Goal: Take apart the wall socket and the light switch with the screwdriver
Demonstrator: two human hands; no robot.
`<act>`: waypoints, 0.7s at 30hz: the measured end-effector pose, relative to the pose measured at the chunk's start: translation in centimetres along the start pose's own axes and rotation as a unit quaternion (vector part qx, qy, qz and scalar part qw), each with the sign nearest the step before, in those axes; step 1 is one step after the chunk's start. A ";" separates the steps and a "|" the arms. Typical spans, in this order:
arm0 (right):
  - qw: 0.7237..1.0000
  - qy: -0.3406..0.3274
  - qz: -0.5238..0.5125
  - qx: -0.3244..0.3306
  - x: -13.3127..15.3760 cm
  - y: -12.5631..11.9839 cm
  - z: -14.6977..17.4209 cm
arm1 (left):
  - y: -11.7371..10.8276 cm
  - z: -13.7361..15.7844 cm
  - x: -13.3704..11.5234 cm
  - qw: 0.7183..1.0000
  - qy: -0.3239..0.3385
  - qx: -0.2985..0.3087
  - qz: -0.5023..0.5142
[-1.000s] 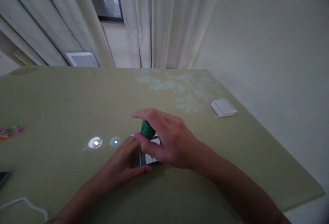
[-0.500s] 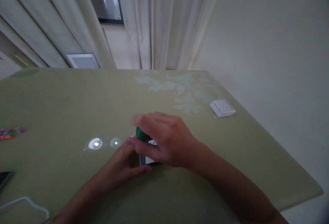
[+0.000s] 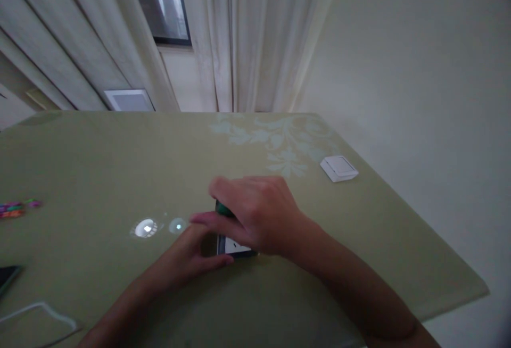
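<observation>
My right hand (image 3: 261, 212) is wrapped from above around the green handle of a screwdriver (image 3: 223, 209); its shaft and tip are hidden beneath the hand. Under it lies a wall socket (image 3: 235, 246) with a white, slotted face and a dark frame, mostly covered by my right hand. My left hand (image 3: 195, 252) grips the socket at its left side, thumb along the near edge, its other fingers largely hidden behind the right hand.
A white square switch-like box (image 3: 339, 168) sits near the table's right edge. Small colourful pieces (image 3: 16, 209) lie at the far left, with a dark flat object (image 3: 8, 276) and a white cable (image 3: 43, 308) nearer. Curtains (image 3: 263, 34) hang behind the table (image 3: 120, 167).
My right hand has turned slightly on the screwdriver, and less of the green handle shows. The left hand keeps its grip on the socket. The view has shifted a little.
</observation>
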State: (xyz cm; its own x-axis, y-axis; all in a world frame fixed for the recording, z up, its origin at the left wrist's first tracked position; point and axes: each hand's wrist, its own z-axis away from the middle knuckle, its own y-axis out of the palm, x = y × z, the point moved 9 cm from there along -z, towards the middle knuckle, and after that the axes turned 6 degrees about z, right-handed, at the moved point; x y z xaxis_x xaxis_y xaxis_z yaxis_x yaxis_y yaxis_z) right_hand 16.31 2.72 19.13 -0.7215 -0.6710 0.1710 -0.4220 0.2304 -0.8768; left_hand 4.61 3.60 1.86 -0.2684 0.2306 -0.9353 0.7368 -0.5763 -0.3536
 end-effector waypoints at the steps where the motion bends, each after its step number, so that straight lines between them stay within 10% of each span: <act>1: 1.000 -0.012 0.000 -0.002 0.1 0.0 0.0 | 0.0 0.0 0.2 1.000 -0.004 -0.001 -0.008; 5: 0.994 -0.086 -0.063 0.005 0.9 -0.1 0.0 | -0.1 -0.2 0.0 1.000 0.016 -0.001 -0.019; 10: 0.995 0.092 0.042 0.002 -2.4 -0.3 0.0 | -0.4 -0.3 -0.3 0.999 0.010 -0.012 -0.038; 16: 0.993 -0.084 -0.070 0.053 1.1 -0.2 0.1 | 0.1 -0.1 -0.5 1.000 0.016 0.010 -0.023; 21: 0.994 0.103 0.022 0.016 -2.8 -0.6 0.2 | -0.3 -0.2 -0.1 0.999 0.022 -0.006 -0.039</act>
State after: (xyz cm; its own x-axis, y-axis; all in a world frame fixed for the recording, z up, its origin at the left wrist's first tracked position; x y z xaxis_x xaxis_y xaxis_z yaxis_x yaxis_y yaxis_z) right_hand 18.69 4.32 19.12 -0.8372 -0.5020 0.2169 -0.3721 0.2323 -0.8987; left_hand 4.54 3.92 2.07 -0.2983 0.3086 -0.9032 0.7223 -0.5456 -0.4250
